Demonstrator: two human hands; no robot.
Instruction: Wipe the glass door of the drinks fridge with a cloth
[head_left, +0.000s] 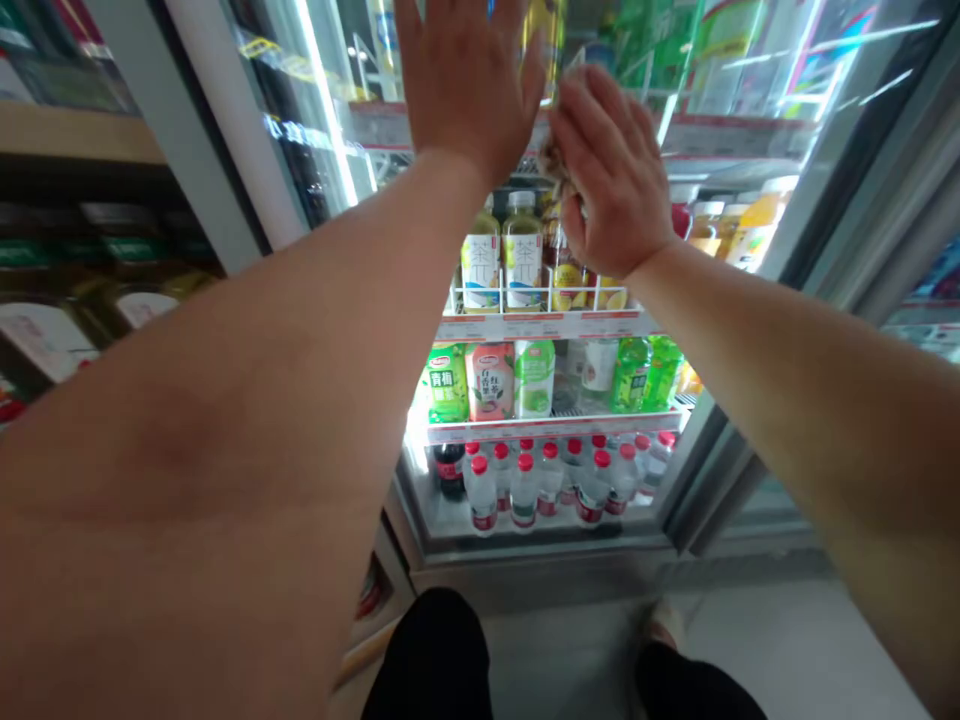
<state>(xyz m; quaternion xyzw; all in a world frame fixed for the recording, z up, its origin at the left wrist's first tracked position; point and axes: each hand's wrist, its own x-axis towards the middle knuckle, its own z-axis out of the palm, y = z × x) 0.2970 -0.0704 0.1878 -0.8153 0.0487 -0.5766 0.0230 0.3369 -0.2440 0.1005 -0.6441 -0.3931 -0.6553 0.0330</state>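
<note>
My left hand (465, 80) is raised flat against the glass door (322, 130) of a drinks cooler, fingers stretched upward and holding nothing. Beside it my right hand (611, 180) is closed on a crumpled pale cloth (553, 160) pressed to the same glass. Behind the glass, green-label tea bottles (501, 262) stand on a wire shelf just below my hands.
Lower shelves hold green and pink juice bottles (491, 380) and several red-capped water bottles (525, 485). Dim store shelving (82, 250) is at the left. A second cooler door (892, 200) stands at the right. My dark trouser legs (435, 660) are above the grey floor.
</note>
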